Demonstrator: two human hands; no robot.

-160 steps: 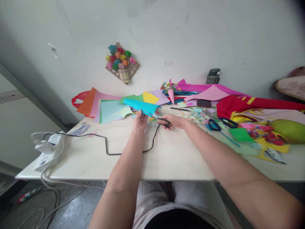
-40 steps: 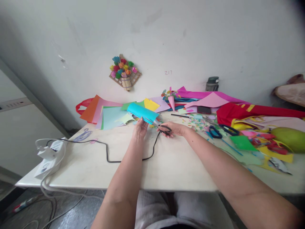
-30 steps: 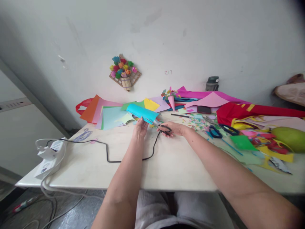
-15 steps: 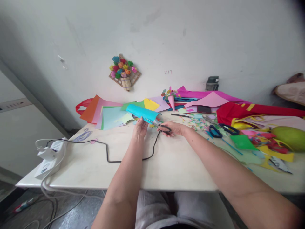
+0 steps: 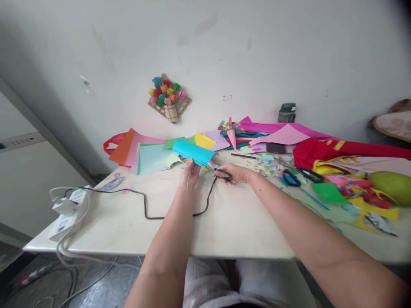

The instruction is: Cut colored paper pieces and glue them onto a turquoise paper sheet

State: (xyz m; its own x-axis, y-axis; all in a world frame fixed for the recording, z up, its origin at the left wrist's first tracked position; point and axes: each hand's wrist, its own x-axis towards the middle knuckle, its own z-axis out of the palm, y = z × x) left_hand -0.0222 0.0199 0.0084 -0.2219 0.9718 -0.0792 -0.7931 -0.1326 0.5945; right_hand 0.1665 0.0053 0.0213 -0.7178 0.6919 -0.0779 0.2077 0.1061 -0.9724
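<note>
A curved sheet of bright blue paper (image 5: 194,150) is held above the table by my left hand (image 5: 191,172), whose fingers are closed on its lower edge. My right hand (image 5: 236,173) grips black-handled scissors (image 5: 224,173). Their blades point left and lie along the lower edge of the blue paper, close to my left fingertips. How far the blades are apart is too small to tell. Behind the blue paper lie a yellow sheet (image 5: 205,140) and a pale blue sheet (image 5: 154,157).
A white power strip (image 5: 69,216) sits at the left, its black cable (image 5: 145,205) crossing the table. Paper scraps (image 5: 268,166), dark blue-handled scissors (image 5: 291,177), a green fruit (image 5: 390,187) and red fabric (image 5: 314,152) spread over the right. A dark bottle (image 5: 287,113) stands by the wall.
The whole view has shifted very slightly. Both hands keep their hold on the blue paper and the scissors, with hardly any movement between them.
</note>
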